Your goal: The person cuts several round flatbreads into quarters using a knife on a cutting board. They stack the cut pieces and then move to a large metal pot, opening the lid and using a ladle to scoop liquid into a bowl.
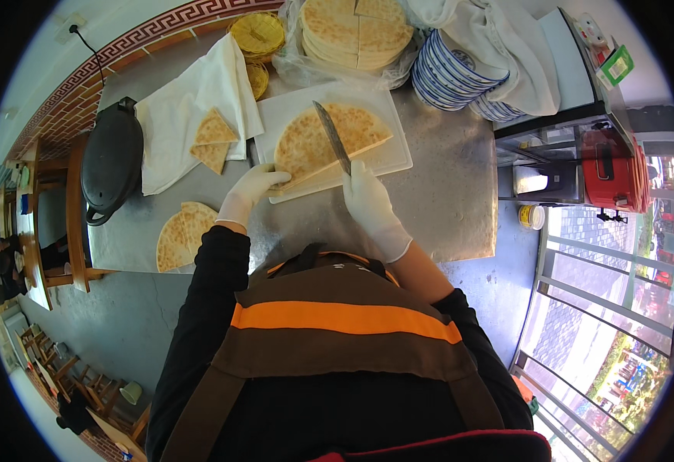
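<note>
Half of a round flatbread point(305, 136) lies on a white cutting board point(397, 159), its straight cut edge towards me. My gloved left hand point(254, 187) grips the left corner of this half, thumb on top. In my gloved right hand point(367, 193) is a knife point(333, 138), its blade slanting up and left across the bread. Whether the blade has cut into the bread there, I cannot tell. Two flatbread wedges point(211, 128) rest partly on a white cloth point(169, 127) to the left. More cut flatbread point(181, 237) sits on the metal table near my left forearm.
A black oval pan point(111, 159) stands at the table's point(452, 190) left edge. Along the back are yellow baskets point(257, 33), stacked flatbreads point(337, 29) in a plastic bag, and blue-and-white bowls point(449, 75) under a cloth point(521, 63). A tub point(530, 217) is beyond the right edge.
</note>
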Demonstrator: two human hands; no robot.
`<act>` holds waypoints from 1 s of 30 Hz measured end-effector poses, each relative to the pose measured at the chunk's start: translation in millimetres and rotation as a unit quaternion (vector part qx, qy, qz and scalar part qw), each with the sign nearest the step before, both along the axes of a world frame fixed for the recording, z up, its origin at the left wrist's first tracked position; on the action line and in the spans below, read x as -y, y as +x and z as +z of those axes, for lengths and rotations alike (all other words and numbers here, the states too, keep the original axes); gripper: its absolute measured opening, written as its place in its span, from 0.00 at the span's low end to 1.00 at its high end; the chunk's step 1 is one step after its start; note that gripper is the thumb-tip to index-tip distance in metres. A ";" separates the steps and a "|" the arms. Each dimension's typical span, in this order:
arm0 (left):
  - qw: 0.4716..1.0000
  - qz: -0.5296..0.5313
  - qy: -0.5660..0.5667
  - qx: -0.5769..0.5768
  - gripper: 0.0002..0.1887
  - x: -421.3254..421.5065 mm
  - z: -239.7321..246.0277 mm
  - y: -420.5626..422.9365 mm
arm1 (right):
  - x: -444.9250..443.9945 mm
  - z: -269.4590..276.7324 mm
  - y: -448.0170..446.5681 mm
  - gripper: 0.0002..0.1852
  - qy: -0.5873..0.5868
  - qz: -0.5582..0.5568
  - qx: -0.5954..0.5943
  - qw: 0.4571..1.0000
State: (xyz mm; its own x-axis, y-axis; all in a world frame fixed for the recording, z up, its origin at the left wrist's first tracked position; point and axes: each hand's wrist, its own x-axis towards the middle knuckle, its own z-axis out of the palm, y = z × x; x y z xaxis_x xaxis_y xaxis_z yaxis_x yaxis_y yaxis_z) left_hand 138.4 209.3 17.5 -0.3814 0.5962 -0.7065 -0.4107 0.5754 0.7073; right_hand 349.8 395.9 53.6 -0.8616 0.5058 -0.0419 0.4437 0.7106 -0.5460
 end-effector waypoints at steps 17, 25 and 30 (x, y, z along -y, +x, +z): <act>0.826 -0.060 -0.128 -0.545 0.25 -120.1 11.5 0.7 | -16.2 50.1 -32.9 0.13 -0.087 0.002 0.085 0.993; 0.795 -0.018 -0.105 -0.597 0.20 -115.9 -8.7 4.3 | -16.2 68.3 -78.7 0.13 -0.069 0.009 0.143 0.987; 0.802 -0.013 -0.104 -0.588 0.20 -117.4 -10.6 2.0 | -26.7 52.0 -107.5 0.12 -0.030 0.040 0.163 0.985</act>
State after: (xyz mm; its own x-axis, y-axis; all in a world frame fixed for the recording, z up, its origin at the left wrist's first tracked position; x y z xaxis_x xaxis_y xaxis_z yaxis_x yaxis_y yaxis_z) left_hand 140.4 326.7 6.9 -0.8461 0.5309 0.0484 0.4848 0.7285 0.4841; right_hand 242.4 422.6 105.6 -0.8349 0.4246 -0.3502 0.5456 0.7218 -0.4257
